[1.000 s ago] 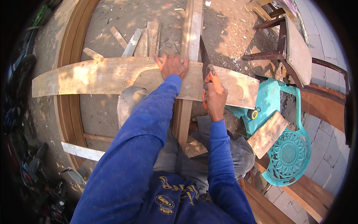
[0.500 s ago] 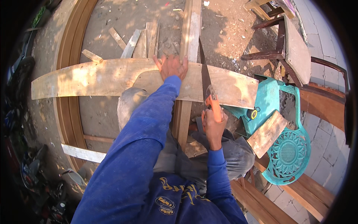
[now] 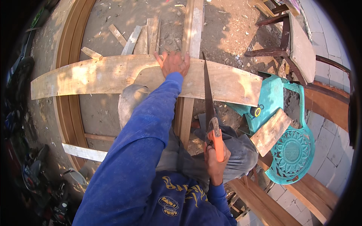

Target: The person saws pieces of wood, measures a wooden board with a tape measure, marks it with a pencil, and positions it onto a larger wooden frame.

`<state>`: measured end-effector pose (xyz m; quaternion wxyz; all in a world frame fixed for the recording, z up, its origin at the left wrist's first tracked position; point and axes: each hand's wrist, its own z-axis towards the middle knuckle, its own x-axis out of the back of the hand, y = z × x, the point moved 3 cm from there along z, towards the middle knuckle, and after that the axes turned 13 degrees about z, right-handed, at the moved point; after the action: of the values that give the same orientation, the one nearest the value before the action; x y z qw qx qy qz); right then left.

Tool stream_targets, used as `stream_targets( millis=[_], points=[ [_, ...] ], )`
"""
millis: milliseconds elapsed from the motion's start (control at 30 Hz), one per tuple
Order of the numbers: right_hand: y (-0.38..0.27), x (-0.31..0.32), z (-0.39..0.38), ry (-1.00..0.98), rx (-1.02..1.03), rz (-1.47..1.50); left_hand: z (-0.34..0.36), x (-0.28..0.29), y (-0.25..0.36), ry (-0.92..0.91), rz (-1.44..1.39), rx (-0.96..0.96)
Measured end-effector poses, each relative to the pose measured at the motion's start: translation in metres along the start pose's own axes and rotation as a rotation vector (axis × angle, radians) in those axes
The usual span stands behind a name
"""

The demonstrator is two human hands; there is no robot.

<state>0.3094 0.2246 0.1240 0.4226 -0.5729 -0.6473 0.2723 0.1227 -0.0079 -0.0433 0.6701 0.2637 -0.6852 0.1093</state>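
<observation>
A long pale wooden board (image 3: 109,77) lies crosswise over two wooden beams. My left hand (image 3: 174,64) rests flat on the board near its far edge, fingers spread, above the middle beam (image 3: 184,120). To its right, my right hand (image 3: 218,164) is closed around the orange handle of a handsaw (image 3: 209,94). The saw's dark blade points away from me and crosses the board, its tip near the far edge. One of my knees (image 3: 132,101) is up against the board's near edge.
Offcuts (image 3: 141,41) lie on the dirt beyond the board. At right stand a turquoise plastic chair (image 3: 292,150), bearing a tape measure (image 3: 255,111) and a short plank (image 3: 270,132), and a wooden chair (image 3: 299,49). A thick beam (image 3: 69,113) runs along the left.
My right hand has drawn the saw back toward me, so its handle is lower and more blade shows on my side of the board. My left hand stays in place.
</observation>
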Motion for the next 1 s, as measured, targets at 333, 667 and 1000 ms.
stream_targets(
  millis=[333, 667, 1000],
  points=[
    [0.013, -0.026, 0.06, -0.054, 0.192, 0.032, -0.002, 0.003, 0.0, -0.041, 0.036, -0.019],
    [0.001, -0.05, 0.118, -0.048, 0.126, 0.012, -0.001, -0.002, -0.001, 0.045, 0.02, -0.007],
    [0.017, 0.019, -0.036, -0.035, 0.233, -0.09, 0.0, -0.002, 0.0, -0.037, 0.01, -0.01]
  ],
)
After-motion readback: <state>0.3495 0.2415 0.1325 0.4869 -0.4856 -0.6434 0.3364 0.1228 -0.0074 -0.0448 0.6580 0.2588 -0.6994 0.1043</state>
